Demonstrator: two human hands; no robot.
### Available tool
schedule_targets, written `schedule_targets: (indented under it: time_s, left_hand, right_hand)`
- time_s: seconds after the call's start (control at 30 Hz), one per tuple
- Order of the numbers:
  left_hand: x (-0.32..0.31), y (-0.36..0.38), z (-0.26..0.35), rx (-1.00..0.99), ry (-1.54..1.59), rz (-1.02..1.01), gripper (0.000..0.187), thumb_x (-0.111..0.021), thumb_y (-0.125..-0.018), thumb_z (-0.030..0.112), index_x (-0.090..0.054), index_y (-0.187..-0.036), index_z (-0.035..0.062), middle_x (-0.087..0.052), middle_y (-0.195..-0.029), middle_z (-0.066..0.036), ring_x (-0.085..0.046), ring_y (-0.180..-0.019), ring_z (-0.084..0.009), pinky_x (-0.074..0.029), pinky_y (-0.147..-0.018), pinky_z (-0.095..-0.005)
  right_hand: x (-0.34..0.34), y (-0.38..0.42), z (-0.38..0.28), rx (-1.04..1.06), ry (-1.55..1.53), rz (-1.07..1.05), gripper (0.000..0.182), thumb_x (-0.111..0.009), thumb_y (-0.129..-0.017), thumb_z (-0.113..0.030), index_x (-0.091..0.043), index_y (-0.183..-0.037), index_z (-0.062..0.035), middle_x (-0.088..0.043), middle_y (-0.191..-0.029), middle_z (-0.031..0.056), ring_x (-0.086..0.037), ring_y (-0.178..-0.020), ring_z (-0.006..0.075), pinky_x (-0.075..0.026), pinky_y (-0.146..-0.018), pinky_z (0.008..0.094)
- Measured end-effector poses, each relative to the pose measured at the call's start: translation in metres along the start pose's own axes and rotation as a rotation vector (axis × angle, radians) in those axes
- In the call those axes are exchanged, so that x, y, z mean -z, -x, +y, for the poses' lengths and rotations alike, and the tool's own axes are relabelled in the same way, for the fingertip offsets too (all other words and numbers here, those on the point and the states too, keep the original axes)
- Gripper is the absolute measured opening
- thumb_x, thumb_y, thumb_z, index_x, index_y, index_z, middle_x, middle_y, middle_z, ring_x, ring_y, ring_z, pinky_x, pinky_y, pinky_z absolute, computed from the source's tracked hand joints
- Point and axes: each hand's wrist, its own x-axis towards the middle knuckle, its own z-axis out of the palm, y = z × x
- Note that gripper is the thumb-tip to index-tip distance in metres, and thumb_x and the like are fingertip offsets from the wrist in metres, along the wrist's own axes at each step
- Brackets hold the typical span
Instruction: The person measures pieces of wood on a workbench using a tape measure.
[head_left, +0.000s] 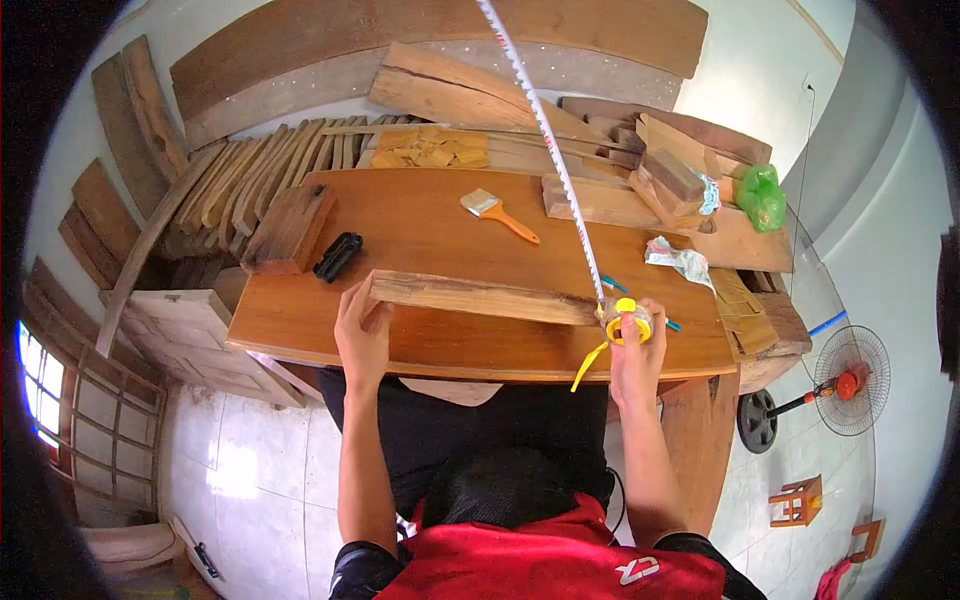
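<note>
My left hand (362, 335) grips the left end of a long narrow wooden strip (480, 297), which is held above the front part of a brown table (430, 205). At the strip's right end, my right hand (640, 350) is closed round a yellow and clear tape measure (627, 322). Its white blade (550, 140) stretches up and slightly left, past the top of the view. A yellow strap hangs from the case. Whether my right fingers also touch the wood cannot be made out.
On the table lie a paintbrush (490, 212), a black object (338, 257), a wooden block (290, 230), a crumpled wrapper (680, 260) and a teal pen (672, 325) partly behind my right hand. Wood pieces are stacked behind. A fan (850, 382) stands at the right.
</note>
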Motion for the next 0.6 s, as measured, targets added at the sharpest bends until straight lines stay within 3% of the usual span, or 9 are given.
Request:
schedule_targets:
  time_s: [0.1,0.2,0.3,0.33,0.43,0.53,0.6]
  left_hand:
    - [-0.001,0.008,0.004,0.007,0.036,0.045,0.047,-0.062,-0.089,-0.010,-0.058,-0.134,0.0013,-0.059,-0.122,-0.011,-0.062,-0.109,-0.0189,-0.053,-0.092,-0.0289]
    - [0.005,0.013,0.015,-0.052,-0.122,0.024,0.046,-0.063,-0.089,-0.007,-0.059,-0.134,0.0015,-0.060,-0.121,-0.011,-0.064,-0.104,-0.0186,-0.054,-0.090,-0.0290]
    - [0.010,0.014,0.014,-0.020,-0.131,-0.010,0.045,-0.065,-0.090,-0.004,-0.059,-0.134,0.0023,-0.060,-0.121,-0.011,-0.066,-0.100,-0.0190,-0.054,-0.088,-0.0289]
    - [0.009,0.015,0.017,0.057,-0.049,-0.002,0.043,-0.065,-0.091,-0.001,-0.060,-0.133,0.0025,-0.060,-0.121,-0.012,-0.066,-0.101,-0.0206,-0.054,-0.087,-0.0295]
    - [0.014,0.017,0.014,0.035,-0.002,0.012,0.040,-0.065,-0.091,0.000,-0.061,-0.131,0.0020,-0.059,-0.123,-0.011,-0.066,-0.101,-0.0208,-0.054,-0.088,-0.0300]
    - [0.018,0.019,0.012,0.049,0.064,-0.017,0.037,-0.065,-0.092,0.002,-0.061,-0.128,0.0018,-0.061,-0.120,-0.010,-0.066,-0.103,-0.0208,-0.052,-0.090,-0.0313]
    - [0.022,0.019,0.015,0.032,0.019,0.024,0.036,-0.066,-0.092,0.004,-0.062,-0.128,0.0023,-0.063,-0.115,-0.010,-0.065,-0.103,-0.0199,-0.051,-0.091,-0.0316]
  right_hand:
    - [0.005,0.002,-0.002,-0.015,0.014,-0.015,0.029,-0.066,-0.096,-0.009,-0.047,-0.118,-0.0084,-0.055,-0.107,0.0043,-0.056,-0.098,0.0122,-0.050,-0.088,0.0291]
    - [0.008,-0.007,-0.005,-0.007,0.019,-0.026,0.031,-0.067,-0.095,-0.010,-0.047,-0.119,-0.0082,-0.055,-0.109,0.0044,-0.056,-0.098,0.0118,-0.050,-0.087,0.0281]
    - [0.019,-0.013,-0.001,-0.024,0.119,-0.048,0.034,-0.065,-0.097,-0.013,-0.046,-0.124,-0.0101,-0.056,-0.114,0.0072,-0.059,-0.105,0.0205,-0.052,-0.092,0.0418]
    - [0.018,-0.013,-0.002,-0.021,0.130,-0.046,0.033,-0.065,-0.097,-0.013,-0.046,-0.124,-0.0095,-0.056,-0.114,0.0075,-0.059,-0.106,0.0203,-0.053,-0.091,0.0416]
    - [0.023,-0.010,0.000,-0.055,0.132,-0.028,0.031,-0.064,-0.097,-0.010,-0.047,-0.123,-0.0088,-0.056,-0.115,0.0083,-0.058,-0.107,0.0199,-0.052,-0.092,0.0387]
    - [0.027,-0.004,-0.008,0.036,0.323,0.032,0.035,-0.072,-0.090,-0.008,-0.051,-0.117,-0.0074,-0.057,-0.110,0.0062,-0.057,-0.103,0.0143,-0.050,-0.089,0.0298]
    - [0.030,0.003,-0.017,0.193,0.401,-0.017,0.038,-0.075,-0.086,-0.007,-0.051,-0.116,-0.0075,-0.057,-0.111,0.0082,-0.058,-0.104,0.0167,-0.050,-0.091,0.0316]
